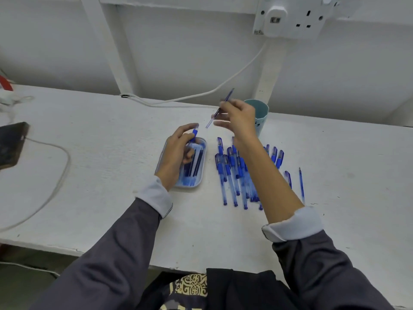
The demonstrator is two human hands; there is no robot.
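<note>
Our left hand [178, 153] curls round a blurred blue pen part [194, 133]. Our right hand [238, 118] pinches a thin refill [229, 95], and its forearm hides some loose pens [225, 171].

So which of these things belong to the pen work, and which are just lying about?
In use: left hand holding a blue pen piece; right hand pinching a thin refill; tray of refills; pile of pens.
Lying about: phone; white cable; wall socket; teal cup.

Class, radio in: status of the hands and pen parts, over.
Left hand grips blue pen piece over tray. Right hand pinches thin refill, raised. Pen pile beside tray, cup behind; nothing between the parts.
</note>
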